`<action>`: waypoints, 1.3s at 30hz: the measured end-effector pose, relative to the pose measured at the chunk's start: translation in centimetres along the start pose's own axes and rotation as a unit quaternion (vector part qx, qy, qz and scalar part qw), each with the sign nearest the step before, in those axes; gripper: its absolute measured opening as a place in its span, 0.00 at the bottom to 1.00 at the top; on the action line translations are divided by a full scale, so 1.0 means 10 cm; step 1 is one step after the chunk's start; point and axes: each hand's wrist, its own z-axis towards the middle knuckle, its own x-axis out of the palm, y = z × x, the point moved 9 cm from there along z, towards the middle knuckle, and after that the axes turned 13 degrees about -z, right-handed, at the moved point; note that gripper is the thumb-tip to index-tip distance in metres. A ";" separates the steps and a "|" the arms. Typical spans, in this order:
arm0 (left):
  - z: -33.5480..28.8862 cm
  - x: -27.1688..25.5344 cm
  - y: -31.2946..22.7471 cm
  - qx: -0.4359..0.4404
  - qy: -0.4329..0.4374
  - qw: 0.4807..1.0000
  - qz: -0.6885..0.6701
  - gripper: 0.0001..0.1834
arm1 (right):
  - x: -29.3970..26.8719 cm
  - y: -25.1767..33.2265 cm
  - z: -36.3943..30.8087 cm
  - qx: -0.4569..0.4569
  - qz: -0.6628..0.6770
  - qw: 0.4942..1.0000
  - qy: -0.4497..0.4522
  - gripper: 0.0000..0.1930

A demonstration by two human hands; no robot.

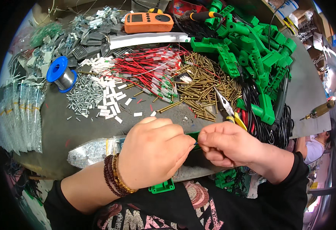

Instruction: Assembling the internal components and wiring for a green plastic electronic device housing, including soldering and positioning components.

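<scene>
My left hand (156,147), with beaded bracelets (115,176) at its wrist, is closed in a pinch in front of me. My right hand (231,145) is pinched too, its fingertips almost meeting the left ones. A tiny bit of a thin blue wire (196,143) shows between the fingertips; most of it is covered. Behind and below the hands, a green plastic housing (162,187) shows at the table's near edge, largely hidden by my left hand. A bubble-wrap bag (89,154) lies left of my left hand.
Red wires (147,69), brass screws (198,76), silver screws (84,94) and white pieces (112,94) cover the middle. Pliers (224,102), black cables (279,124) and green housings (260,57) lie right. A solder spool (62,74) and orange meter (149,23) stand left and behind.
</scene>
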 end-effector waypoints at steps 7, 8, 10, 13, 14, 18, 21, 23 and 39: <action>-0.03 0.01 0.08 -0.020 -0.012 0.999 -0.036 0.06 | -0.20 0.32 -0.49 -0.168 -0.567 0.799 -0.109 0.15; -0.02 0.01 0.09 -0.030 -0.006 0.999 -0.043 0.06 | -0.04 0.47 -0.61 -0.301 -0.696 0.612 -0.224 0.16; -0.01 0.02 0.10 -0.037 -0.001 0.998 -0.053 0.06 | 0.05 0.52 -0.54 -0.376 -0.690 0.529 -0.321 0.19; -0.02 0.02 0.08 -0.028 0.008 0.999 -0.038 0.06 | 0.34 0.49 -0.56 -0.522 -0.676 0.414 -0.317 0.12; -0.01 0.03 0.04 -0.024 0.023 0.999 -0.009 0.07 | 0.36 0.47 -0.56 -0.527 -0.675 0.411 -0.314 0.12; -0.09 0.10 -0.01 -0.009 0.047 0.997 0.065 0.08 | -0.05 0.39 -0.15 -0.300 -0.383 0.850 -0.201 0.11; -0.09 0.04 0.04 -0.033 0.026 0.999 0.030 0.07 | 0.07 0.59 -0.37 -0.436 -0.559 0.639 -0.298 0.08; -0.07 0.02 0.09 -0.050 0.013 0.999 0.002 0.07 | 0.19 0.60 -0.52 -0.503 -0.646 0.460 -0.344 0.07; -0.10 0.07 0.10 -0.052 0.038 0.998 0.010 0.06 | 0.22 0.58 -0.38 -0.483 -0.651 0.514 -0.280 0.12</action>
